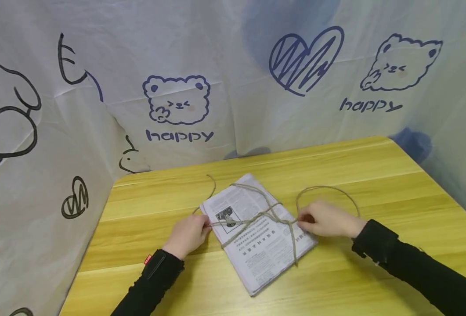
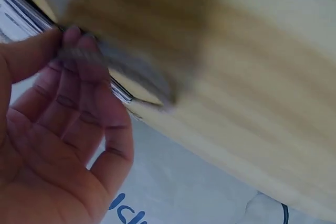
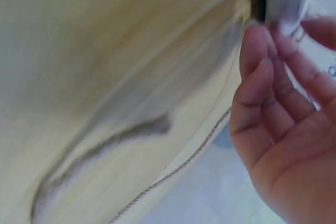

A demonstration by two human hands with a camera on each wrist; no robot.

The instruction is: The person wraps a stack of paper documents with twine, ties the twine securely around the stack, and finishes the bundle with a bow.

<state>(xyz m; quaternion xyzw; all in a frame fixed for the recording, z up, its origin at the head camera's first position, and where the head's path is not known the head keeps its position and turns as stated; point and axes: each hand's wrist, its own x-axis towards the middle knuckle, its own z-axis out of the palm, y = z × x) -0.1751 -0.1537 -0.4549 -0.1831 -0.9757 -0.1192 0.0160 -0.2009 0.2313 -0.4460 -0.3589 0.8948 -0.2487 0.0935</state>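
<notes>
A folded stack of newspaper lies at an angle on the table, bound crosswise with brown twine that crosses and tangles near its middle. At the stack's left edge, my left hand pinches one strand, and its tail curves up behind the hand. On the opposite edge my right hand pinches the other strand between thumb and fingers. In the left wrist view the twine runs out past the fingertips. A loose length of twine trails over the table in the right wrist view.
The yellow wood-grain table extends around the stack. A white cloth with drawn bears and hearts hangs behind and along the sides. From the right hand, a loop of twine arcs over the table.
</notes>
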